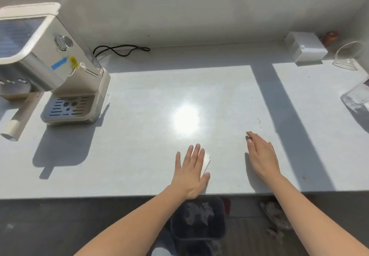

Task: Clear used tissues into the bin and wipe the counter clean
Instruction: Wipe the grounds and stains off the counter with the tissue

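My left hand (190, 168) lies flat, fingers spread, pressing a folded white tissue (206, 161) onto the pale counter (139, 156) near its front edge; only the tissue's right edge shows past my fingers. My right hand (261, 155) rests on the counter to the right, fingers together and held flat, with nothing visibly in it. Below the counter's front edge stands a dark bin (198, 217) with crumpled white tissues inside. A faint brownish mark (259, 122) sits on the counter just beyond my right hand.
A cream espresso machine (50, 72) stands at the left, its black cord (121, 50) along the back wall. A white box (305, 48), an upturned glass (348, 56) and a glass jar (357, 96) sit at the right. More crumpled material (276, 217) lies on the floor.
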The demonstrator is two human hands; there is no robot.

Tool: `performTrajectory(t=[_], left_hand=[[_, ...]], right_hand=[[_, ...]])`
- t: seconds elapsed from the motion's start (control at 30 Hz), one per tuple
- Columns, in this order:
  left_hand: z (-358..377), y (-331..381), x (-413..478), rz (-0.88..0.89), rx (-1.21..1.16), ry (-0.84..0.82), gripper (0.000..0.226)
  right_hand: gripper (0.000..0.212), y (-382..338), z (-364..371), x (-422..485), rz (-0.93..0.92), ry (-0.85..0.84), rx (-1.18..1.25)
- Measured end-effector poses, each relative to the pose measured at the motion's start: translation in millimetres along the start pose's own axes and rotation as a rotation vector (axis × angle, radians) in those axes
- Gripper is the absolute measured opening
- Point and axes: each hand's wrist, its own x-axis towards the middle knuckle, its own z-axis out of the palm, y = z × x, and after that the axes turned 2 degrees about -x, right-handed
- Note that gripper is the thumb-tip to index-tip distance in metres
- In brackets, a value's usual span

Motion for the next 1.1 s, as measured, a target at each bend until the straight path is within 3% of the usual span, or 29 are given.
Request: performTrajectory(t=[0.2, 0.37, 0.53, 0.67, 0.93, 1.1], left_hand=[[40, 107, 16, 0.250, 0.136, -0.120, 0.073], [40, 114, 21, 0.297, 0.163, -0.138, 0.067], [38, 94, 11, 0.297, 0.153, -0.101, 0.060], [20, 29, -1, 0.129, 0.131, -0.026, 0.059], [-33, -173, -92, -0.500, 0.012, 0.172, 0.059], [-35, -198, -124, -0.650, -0.059, 0.186, 0.058]], right_hand=[[0.040, 18, -23, -16, 0.154, 0.172, 0.098], [0.041, 37, -29, -44, 0.112, 0.160, -0.074], [0.040, 8, -17, -45, -0.026, 0.144, -0.122], [0.042, -34, -1, -30, -0.175, 0.163, -0.085], [0.042, -88, 51, -17, -0.309, 0.073, 0.004], [0.040, -98, 71, -20, -0.370, -0.008, 0.067]])
